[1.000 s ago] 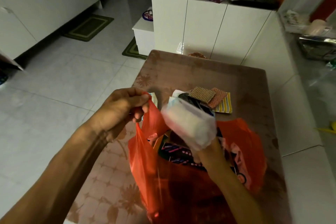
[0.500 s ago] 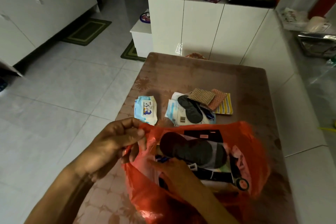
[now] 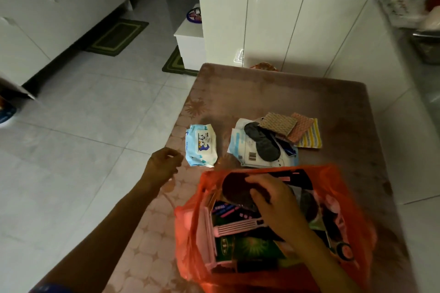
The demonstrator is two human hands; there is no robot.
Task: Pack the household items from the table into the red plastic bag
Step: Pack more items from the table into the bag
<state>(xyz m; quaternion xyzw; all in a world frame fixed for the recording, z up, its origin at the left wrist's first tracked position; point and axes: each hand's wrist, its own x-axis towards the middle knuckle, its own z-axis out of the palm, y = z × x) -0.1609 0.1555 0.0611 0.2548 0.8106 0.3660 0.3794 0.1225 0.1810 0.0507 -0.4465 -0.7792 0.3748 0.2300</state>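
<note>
Released from crinkly red plastic bag (image 3: 352,200), empty left hand (image 3: 163,165) nearing blue-white wipes pack (image 3: 201,145); right hand (image 3: 273,200) pressing dark oval pad (image 3: 234,189) inside. Grip pack mid-body.

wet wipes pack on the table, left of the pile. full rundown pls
The wet wipes pack is a soft, pillow-shaped plastic pouch, pale blue with a white panel on top bearing a small cartoon figure and blurred print. It looks sealed and full. It lies flat on the brown patterned table, long side running away from the camera, near the table's left edge. It sits apart from the pile to its right and from the red bag. The left hand is close beside it, not touching.
</note>
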